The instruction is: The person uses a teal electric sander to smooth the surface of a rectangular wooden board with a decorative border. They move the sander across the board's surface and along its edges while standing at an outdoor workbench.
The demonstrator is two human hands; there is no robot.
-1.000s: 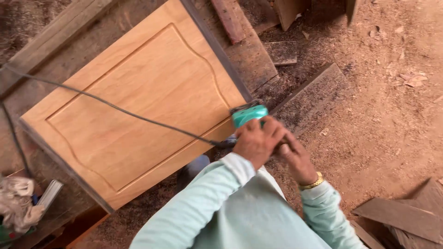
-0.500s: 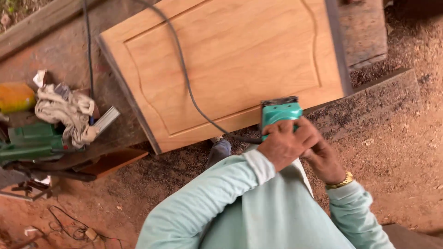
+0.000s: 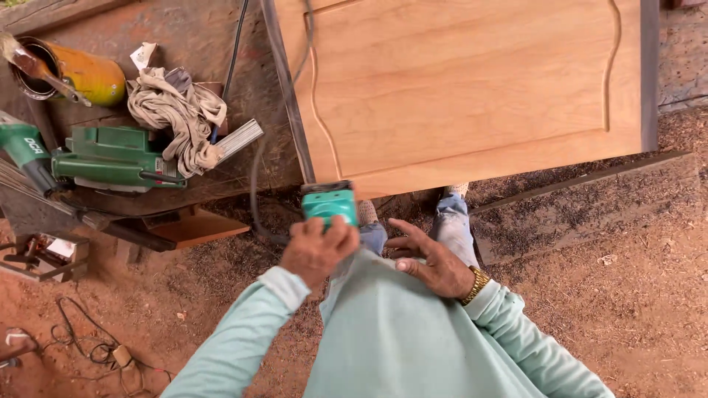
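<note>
- While the left hand (image 3: 318, 252) grips the small teal electric sander (image 3: 330, 203) at lower centre, fingers wrapped round its body, keeping its pad flat on the pale raised-panel wooden door (image 3: 472, 88) looks wise.
- Right hand (image 3: 431, 259) rests open, fingers spread, against the shirt, holding nothing.
- Black power cord (image 3: 258, 177) trails beside the door's edge and could snag.
- At upper left sit a green power planer (image 3: 110, 158), a crumpled beige rag (image 3: 177, 118) and a yellow tin can (image 3: 81, 74).

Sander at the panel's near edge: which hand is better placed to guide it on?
Left. The left hand already grips the teal sander at the near edge of the wooden panel. The right hand is open against the shirt, holding nothing.
</note>
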